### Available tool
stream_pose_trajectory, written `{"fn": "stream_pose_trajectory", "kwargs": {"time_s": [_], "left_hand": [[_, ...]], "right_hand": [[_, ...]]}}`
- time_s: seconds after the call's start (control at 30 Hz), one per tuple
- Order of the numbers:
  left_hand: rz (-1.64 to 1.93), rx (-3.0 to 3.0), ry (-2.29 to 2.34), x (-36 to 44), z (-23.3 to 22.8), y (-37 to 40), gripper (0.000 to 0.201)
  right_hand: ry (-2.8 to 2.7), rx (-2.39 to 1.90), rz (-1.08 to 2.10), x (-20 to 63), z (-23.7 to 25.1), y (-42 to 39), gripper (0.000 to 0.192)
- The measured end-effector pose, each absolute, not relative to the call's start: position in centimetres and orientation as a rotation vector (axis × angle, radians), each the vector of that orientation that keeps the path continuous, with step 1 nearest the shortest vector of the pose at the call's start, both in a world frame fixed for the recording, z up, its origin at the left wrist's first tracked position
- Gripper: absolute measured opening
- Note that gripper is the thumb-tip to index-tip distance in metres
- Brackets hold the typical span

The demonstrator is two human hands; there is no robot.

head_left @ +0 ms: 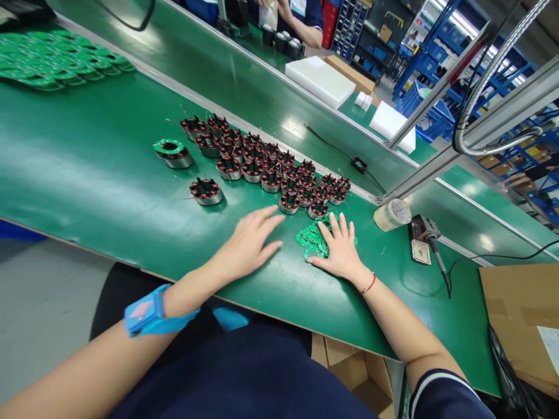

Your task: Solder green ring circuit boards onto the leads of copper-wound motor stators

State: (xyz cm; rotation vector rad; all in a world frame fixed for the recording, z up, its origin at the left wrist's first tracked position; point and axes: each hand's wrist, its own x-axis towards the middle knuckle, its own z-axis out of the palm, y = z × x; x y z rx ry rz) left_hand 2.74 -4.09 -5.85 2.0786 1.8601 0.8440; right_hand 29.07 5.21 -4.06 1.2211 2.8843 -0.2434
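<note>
My right hand (340,250) lies spread over a small pile of green circuit boards (312,235), partly covering them. Just left of it, my left hand (251,244) hovers over or rests on the bench with its fingers apart and nothing in them. Beyond both hands stand several motor stators (271,166) with copper windings, crowded in rows. One lone stator (206,192) sits nearer me on the left. Behind that, another stator (174,157) carries a green ring-shaped circuit board (168,146) on top.
Stacked green boards (52,58) lie at the far left of the green bench (109,157). To the right are a round jar (393,215), a soldering iron in its stand (430,233) and a cardboard box (524,314). A metal post (423,169) rises behind. A co-worker's arm (305,32) shows across the bench.
</note>
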Motion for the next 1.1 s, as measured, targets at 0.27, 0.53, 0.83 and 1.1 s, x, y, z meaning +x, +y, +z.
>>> {"fn": "stream_pose_trajectory", "kwargs": {"time_s": [0.27,0.53,0.83,1.1], "left_hand": [[1.209,1.623,2.486,-6.9,-3.4,-3.4,0.091],[0.849,1.833,2.279,-11.3,-4.2,-1.4,0.088],[0.626,2.076,2.077,-12.9,-4.7,-1.7,0.076],[1.059,1.645,2.175,-15.5,-5.1,-6.0,0.085]], "right_hand": [[2.897,1.073,-0.314,29.8,-3.7,4.4,0.088],[2.942,0.949,-0.358,27.7,-4.1,1.1,0.083],[2.930,0.928,-0.355,20.5,-3.7,-0.7,0.078],[2.910,0.883,-0.315,12.9,-3.4,-0.4,0.076]]}}
